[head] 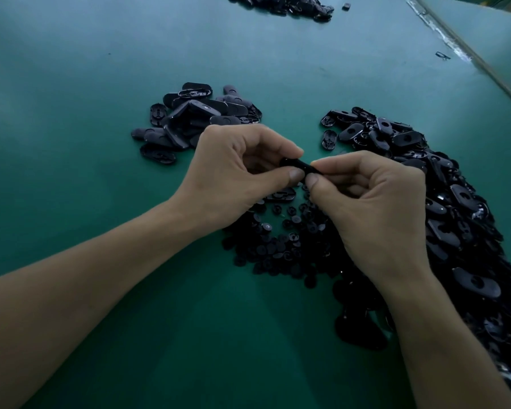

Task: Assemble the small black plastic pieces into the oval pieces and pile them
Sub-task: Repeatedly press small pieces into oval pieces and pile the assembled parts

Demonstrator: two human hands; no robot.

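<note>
Left grip [236, 175], right grip [375, 208], seemingly oval piece [300, 165] between

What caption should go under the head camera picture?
Left hand and right hand pinch one black piece together above small parts on the green table.

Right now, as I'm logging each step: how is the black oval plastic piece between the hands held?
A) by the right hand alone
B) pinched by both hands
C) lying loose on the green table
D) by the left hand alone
B: the left hand and the right hand each pinch an end of the black oval plastic piece, above the green table.
</note>
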